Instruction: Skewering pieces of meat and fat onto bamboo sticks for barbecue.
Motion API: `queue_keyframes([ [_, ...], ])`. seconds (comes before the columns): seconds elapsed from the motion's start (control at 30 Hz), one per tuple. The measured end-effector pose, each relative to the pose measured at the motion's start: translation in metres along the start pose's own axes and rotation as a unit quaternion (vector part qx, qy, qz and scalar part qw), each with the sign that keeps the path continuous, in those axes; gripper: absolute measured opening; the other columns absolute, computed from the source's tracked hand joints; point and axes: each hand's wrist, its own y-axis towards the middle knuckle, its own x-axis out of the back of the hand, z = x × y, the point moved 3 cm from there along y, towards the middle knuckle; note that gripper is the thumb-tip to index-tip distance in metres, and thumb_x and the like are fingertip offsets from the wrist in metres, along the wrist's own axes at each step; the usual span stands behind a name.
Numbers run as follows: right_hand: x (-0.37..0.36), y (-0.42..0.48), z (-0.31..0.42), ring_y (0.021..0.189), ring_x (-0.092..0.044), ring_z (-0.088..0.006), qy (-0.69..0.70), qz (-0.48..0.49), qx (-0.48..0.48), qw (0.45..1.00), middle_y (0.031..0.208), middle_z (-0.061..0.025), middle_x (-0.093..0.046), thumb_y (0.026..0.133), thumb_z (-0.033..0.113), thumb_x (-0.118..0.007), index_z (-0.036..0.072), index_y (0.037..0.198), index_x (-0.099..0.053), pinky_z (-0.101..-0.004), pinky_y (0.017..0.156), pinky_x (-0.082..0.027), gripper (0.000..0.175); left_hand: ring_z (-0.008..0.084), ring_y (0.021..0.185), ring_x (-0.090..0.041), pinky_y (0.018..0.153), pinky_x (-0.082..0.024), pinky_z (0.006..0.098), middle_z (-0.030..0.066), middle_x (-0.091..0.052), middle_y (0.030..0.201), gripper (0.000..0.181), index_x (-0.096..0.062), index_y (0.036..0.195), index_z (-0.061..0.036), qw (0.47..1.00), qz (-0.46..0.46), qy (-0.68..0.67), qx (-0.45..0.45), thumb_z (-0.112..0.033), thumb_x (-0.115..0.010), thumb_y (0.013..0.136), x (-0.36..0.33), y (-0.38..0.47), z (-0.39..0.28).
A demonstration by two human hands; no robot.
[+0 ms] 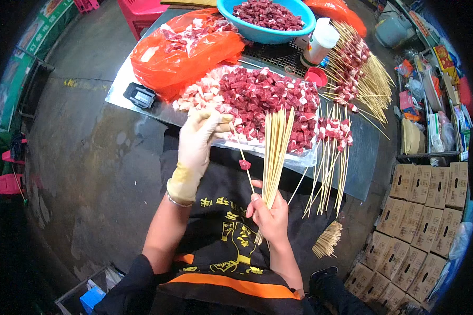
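My left hand (pixel 195 145), in a pale glove, has its fingertips closed around the upper end of a single bamboo skewer (pixel 240 146). Whether a meat piece is pinched there is hidden. One red meat cube (pixel 244 164) sits partway down this skewer. My bare right hand (pixel 272 216) grips a thick bundle of bamboo skewers (pixel 275 153) and steadies the single skewer's lower part between thumb and finger. Beyond both hands lies a heap of diced red meat (pixel 260 90), with pale fat cubes (pixel 203 87) at its left. Several loaded skewers (pixel 334 132) lie to its right, their sticks overhanging the table edge.
On the metal table (pixel 362 145) are a red plastic bag (pixel 165 73) of meat trimmings, a blue basin (pixel 266 37) of diced meat, a white canister (pixel 319 43) and a larger skewer pile (pixel 362 67). Another skewer bundle (pixel 328 239) stands lower right. Cardboard boxes (pixel 418 220) are stacked right.
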Motion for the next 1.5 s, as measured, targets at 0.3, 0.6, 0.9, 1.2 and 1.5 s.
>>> queue_keyframes([
  [0.3, 0.005, -0.002, 0.001, 0.042, -0.041, -0.0023, -0.023, -0.004, 0.006, 1.000, 0.054, -0.0017, -0.053, 0.087, 0.007, -0.047, -0.001, 0.112, -0.051, -0.0179, 0.039, -0.032, 0.026, 0.0190, 0.090, -0.060, 0.074, -0.047, 0.0293, 0.0121, -0.061, 0.100, 0.024, -0.054, 0.104, -0.0031, 0.921, 0.056, -0.329, 0.199, -0.017, -0.055, 0.084, -0.034, -0.004, 0.019],
  [0.6, -0.001, -0.010, -0.005, 0.042, -0.040, -0.0024, -0.019, -0.037, 0.004, 0.999, 0.054, -0.0004, -0.052, 0.088, 0.008, -0.046, -0.001, 0.113, -0.050, -0.0182, 0.039, -0.032, 0.026, 0.0247, 0.092, -0.060, 0.080, -0.049, 0.0343, 0.0175, -0.060, 0.098, 0.023, -0.053, 0.100, 0.0033, 0.974, 0.008, -0.210, 0.090, -0.015, -0.054, 0.086, -0.043, -0.012, 0.016],
  [0.9, -0.008, -0.013, -0.011, 0.044, -0.041, -0.0021, 0.005, -0.046, 0.000, 0.999, 0.055, 0.0000, -0.051, 0.088, 0.007, -0.047, -0.002, 0.113, -0.050, -0.0172, 0.041, -0.033, 0.026, 0.0249, 0.086, -0.062, 0.077, -0.051, 0.0345, 0.0182, -0.061, 0.095, 0.023, -0.055, 0.098, 0.0041, 0.983, 0.021, -0.149, 0.105, -0.016, -0.054, 0.086, -0.039, -0.015, 0.017],
  [1.2, -0.008, -0.005, -0.011, 0.044, -0.041, -0.0025, 0.002, -0.070, 0.018, 0.997, 0.056, -0.0004, -0.051, 0.088, 0.006, -0.046, -0.003, 0.113, -0.049, -0.0170, 0.041, -0.032, 0.026, 0.0209, 0.083, -0.062, 0.076, -0.050, 0.0319, 0.0149, -0.062, 0.093, 0.024, -0.056, 0.099, 0.0035, 0.966, 0.081, -0.180, 0.170, -0.016, -0.053, 0.086, -0.047, -0.036, 0.032],
  [1.5, 0.017, 0.010, -0.008, 0.041, -0.036, -0.0014, 0.030, -0.112, 0.041, 0.992, 0.056, -0.0013, -0.051, 0.089, 0.008, -0.047, -0.001, 0.114, -0.047, -0.0156, 0.037, -0.027, 0.027, 0.0099, 0.068, -0.055, 0.064, -0.045, 0.0215, 0.0045, -0.062, 0.085, 0.021, -0.060, 0.098, -0.0001, 0.984, 0.030, 0.171, -0.044, -0.007, -0.063, 0.078, -0.033, -0.023, 0.026],
])
